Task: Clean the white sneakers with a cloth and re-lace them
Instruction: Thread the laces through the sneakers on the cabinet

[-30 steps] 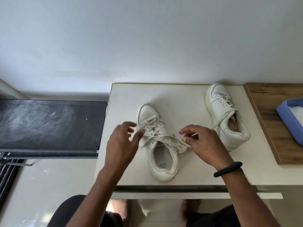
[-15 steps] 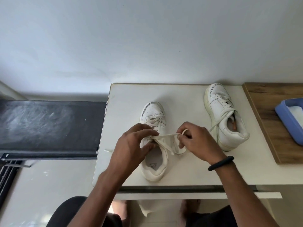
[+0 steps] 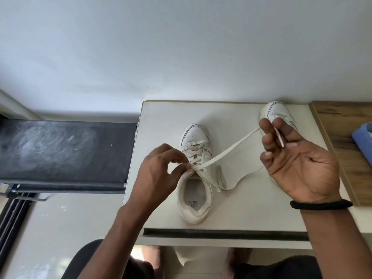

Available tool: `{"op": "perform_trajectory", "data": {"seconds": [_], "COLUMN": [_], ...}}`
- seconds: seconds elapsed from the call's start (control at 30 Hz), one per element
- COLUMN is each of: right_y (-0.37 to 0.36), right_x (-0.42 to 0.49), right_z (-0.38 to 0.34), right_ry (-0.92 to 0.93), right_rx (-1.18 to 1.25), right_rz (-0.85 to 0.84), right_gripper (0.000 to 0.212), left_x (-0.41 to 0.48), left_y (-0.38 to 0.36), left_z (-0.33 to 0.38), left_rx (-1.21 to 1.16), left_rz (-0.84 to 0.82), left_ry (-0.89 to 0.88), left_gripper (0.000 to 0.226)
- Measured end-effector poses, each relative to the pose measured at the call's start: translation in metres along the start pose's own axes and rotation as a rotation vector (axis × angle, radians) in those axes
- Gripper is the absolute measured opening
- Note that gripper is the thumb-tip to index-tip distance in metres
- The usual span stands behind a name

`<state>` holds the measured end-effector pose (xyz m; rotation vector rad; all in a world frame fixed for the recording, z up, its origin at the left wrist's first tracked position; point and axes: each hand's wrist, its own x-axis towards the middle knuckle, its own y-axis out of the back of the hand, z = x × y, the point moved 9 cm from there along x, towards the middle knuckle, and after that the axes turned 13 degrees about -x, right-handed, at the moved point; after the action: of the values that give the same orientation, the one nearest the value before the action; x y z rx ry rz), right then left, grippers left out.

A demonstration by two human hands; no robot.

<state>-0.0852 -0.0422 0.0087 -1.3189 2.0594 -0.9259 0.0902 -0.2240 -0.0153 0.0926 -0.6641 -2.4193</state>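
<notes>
Head view: near sneaker (image 3: pixel 194 174) is sitting at frame centre on the white tabletop (image 3: pixel 161 117), toe pointing to the wall, heel toward the front edge. Upper is smooth white leather, perforated toe cap, padded collar, pale insole with a printed mark too blurred to read. Flat woven off-white lace (image 3: pixel 227 153) is crossing through the eyelets and running taut from the top of the tongue up-right. Left hand (image 3: pixel 159 174) is pinching at the lace crossing over the tongue, thumb and forefinger closed on the lace, other fingers curled loosely. Right hand (image 3: pixel 298 158) is raised at right of centre, palm facing the camera, fingers half open; the lace end is passing between the upper fingers, the stiff tip lying across them. Whether that counts as a firm grip, can't tell. A second slack strand is looping down onto the tabletop beside the sneaker's right side. Black band (image 3: pixel 320 204) is sitting round the right wrist. Second sneaker (image 3: pixel 275 111) is lying at upper right, mostly hidden behind the right hand, only the rounded toe showing. Wood-grain board (image 3: pixel 342 125) is butting against the tabletop's right edge, with a blue plastic tray (image 3: pixel 362 135) at the frame edge. Matte black scuffed panel (image 3: pixel 64 152) is sitting at left.
</notes>
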Motion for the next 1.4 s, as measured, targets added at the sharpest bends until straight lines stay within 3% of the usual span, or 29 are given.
{"op": "perform_trajectory", "data": {"seconds": [0.1,0.17,0.27,0.47,0.57,0.73,0.87,1.13,1.27,1.4], "right_y": [-0.021,-0.02,-0.028,-0.065,-0.074,-0.063,-0.064,-0.061,-0.062,-0.062], "right_x": [0.006,0.005,0.003,0.005,0.007,0.005,0.006,0.013,0.014,0.015], "right_z": [0.012,0.014,0.02,0.044,0.062,0.072,0.076,0.092,0.095,0.096], "right_ry": [0.042,0.124,0.196,0.397,0.363,0.21,0.079,-0.118,-0.11,-0.113], "right_rx": [-0.144,-0.446,-0.825,-1.792,-1.808,-1.925,-2.082,-2.118,-2.114,-2.098], "right_rz": [-0.042,0.175,0.353,0.355,0.305,0.444,0.486,0.391,0.348,0.328], "right_gripper": [0.047,0.033,0.016,0.01,0.01,0.005,0.014,0.013,0.014,0.016], "left_x": [-0.002,-0.003,-0.003,-0.003,-0.002,0.0,0.001,0.002,0.003,0.004], "left_y": [-0.008,-0.01,-0.011,-0.012,-0.011,-0.011,-0.011,-0.016,-0.013,-0.017], "left_z": [-0.004,-0.007,-0.006,-0.003,-0.004,-0.01,-0.015,-0.022,-0.018,-0.013], "left_rx": [-0.009,-0.016,-0.024,-0.04,-0.05,-0.111,-0.15,-0.197,-0.234,-0.203], "left_rz": [-0.053,-0.056,-0.055,-0.071,-0.076,-0.101,-0.112,-0.144,-0.122,-0.212], "left_ry": [0.042,0.047,0.041,0.031,0.031,0.095,0.143,0.217,0.161,0.058], "left_gripper": [0.004,0.002,0.003,0.003,0.008,0.004,0.005,0.015,0.013,0.022]}}
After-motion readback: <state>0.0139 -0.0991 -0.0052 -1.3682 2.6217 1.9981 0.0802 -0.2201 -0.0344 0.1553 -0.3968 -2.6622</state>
